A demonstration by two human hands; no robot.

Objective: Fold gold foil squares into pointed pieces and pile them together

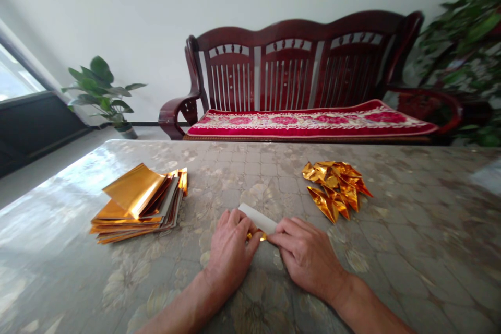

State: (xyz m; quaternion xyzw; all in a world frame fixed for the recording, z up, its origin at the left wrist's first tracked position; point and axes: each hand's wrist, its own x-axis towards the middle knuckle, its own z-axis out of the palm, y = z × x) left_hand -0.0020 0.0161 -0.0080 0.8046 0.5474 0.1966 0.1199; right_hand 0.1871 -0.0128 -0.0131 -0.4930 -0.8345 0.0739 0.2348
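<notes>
"Progress on the folding, as far as you can judge?"

"Partway, I'd say. One foil sheet point(258, 218) is being worked at the lower centre of the frame, its pale back facing up along a narrow strip, with bits of gold showing near the fingertips."

"And the hands?"

"Both are narrowed onto it. The left hand point(234, 237) pinches its near side, fingers curled over; the right hand point(309, 255) grips the other end. Exactly how the creases run beneath them, I can't tell."

"What looks finished?"

"A heap of pointed gold pieces point(338, 188), right of centre. They overlap too much for me to count. Flat sheets lie in a loose stack point(136, 203) at left, apparently not yet folded, so plenty seems left."

"Any edges to mind?"

"The far edge of the tabletop point(410, 250) crosses mid-frame, beyond the stack and the heap, with the wooden bench point(287, 55) behind it. The near edge is out of frame."

"Room to move?"

"Fair, I think. Patterned surface shows between stack and left hand. The heap sits nearer, just above the right hand, so sideways reach there looks tighter."
</notes>
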